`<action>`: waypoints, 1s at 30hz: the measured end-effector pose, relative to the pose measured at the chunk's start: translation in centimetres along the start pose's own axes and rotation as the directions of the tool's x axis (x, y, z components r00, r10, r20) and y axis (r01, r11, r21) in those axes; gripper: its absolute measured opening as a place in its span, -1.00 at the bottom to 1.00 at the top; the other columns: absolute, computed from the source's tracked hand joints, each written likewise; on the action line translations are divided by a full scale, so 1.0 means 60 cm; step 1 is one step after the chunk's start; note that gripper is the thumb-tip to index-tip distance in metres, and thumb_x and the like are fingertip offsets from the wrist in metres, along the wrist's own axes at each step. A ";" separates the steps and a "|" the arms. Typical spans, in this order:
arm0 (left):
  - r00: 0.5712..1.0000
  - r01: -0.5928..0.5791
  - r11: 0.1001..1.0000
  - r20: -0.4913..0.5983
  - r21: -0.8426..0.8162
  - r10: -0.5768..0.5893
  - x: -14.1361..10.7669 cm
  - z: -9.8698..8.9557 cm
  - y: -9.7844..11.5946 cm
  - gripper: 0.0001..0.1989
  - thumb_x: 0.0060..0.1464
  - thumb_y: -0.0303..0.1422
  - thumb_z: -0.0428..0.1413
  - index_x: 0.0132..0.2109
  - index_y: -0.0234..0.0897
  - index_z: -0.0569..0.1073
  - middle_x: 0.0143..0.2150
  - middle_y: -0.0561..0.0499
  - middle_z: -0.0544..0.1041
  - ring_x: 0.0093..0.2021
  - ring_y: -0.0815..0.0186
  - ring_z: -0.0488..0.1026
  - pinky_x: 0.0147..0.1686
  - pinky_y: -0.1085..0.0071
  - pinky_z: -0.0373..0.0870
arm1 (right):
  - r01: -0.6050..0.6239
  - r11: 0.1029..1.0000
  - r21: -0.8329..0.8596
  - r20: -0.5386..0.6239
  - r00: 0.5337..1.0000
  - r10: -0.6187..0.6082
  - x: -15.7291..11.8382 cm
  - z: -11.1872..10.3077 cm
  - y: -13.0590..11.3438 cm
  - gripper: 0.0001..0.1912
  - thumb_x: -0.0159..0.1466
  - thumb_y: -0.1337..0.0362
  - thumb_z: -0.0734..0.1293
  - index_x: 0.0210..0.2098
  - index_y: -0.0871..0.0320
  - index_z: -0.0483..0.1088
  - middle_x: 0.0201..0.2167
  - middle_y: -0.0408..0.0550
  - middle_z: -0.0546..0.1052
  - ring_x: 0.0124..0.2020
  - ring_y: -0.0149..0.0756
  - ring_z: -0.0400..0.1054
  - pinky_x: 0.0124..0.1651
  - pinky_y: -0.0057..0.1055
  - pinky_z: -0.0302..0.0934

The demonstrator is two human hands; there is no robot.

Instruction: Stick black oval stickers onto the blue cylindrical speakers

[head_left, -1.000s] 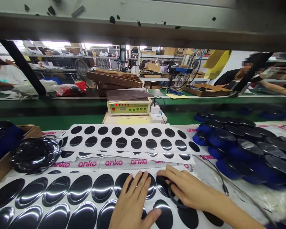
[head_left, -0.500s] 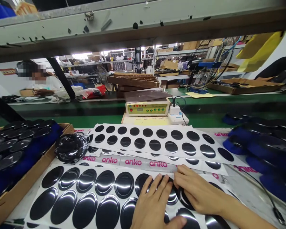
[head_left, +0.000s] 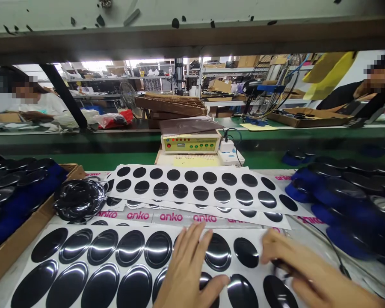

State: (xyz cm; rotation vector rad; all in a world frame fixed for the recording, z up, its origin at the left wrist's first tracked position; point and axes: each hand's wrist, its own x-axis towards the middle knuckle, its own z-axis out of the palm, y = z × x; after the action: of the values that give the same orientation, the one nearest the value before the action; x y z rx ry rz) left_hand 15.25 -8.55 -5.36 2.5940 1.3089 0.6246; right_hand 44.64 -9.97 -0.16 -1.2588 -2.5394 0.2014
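Control box (head_left: 192,144), one: yellow front, red and green buttons; landmark for all places below.

Near sheet (head_left: 233,264), one: lies flat well in front of the control box, reaching out to both sides of it. White backing, two rows of large black discs plainly visible. Discs glossy, seen as slanting ovals, many with curved white glints; several left of the box show a second line inside the rim. Those at the right end look plainer.

Left hand (head_left: 188,269): laid palm down over the near sheet, in front of the box. Fingers stretched out with narrow gaps, thumb held wide to the right; several discs partly covered.

Right hand (head_left: 298,265): in front of the box and to its right, over the sheet's right end, blurred. Fingers curled above something dark; whether they pinch it cannot be told.

Far sheets (head_left: 211,188): overlapping stack, white with black discs, just in front of the box.

Coil of black cable (head_left: 78,201): front left of the box, near a cardboard carton (head_left: 19,250) of blue, black-topped pieces.

Blue pile (head_left: 343,188): similar pieces, to the box's right.
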 end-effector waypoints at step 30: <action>0.983 0.181 0.983 0.022 0.019 -0.181 -0.021 -0.013 -0.039 -0.05 -0.18 0.00 0.28 0.24 -0.45 0.14 0.22 -0.25 0.26 0.22 -0.08 0.21 0.15 -0.15 0.25 | 0.375 0.923 -0.083 -0.003 0.926 -0.376 0.203 0.138 -0.061 -0.71 0.41 0.24 0.05 -0.39 0.14 0.25 -0.51 -0.16 0.39 -0.60 -0.41 0.25 -0.56 -0.42 -0.04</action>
State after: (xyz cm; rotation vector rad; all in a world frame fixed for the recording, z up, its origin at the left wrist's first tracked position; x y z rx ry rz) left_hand 12.53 -8.15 -5.82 2.4497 1.5267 0.5519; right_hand 32.23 -2.47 -4.59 -0.7668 -2.7338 0.0004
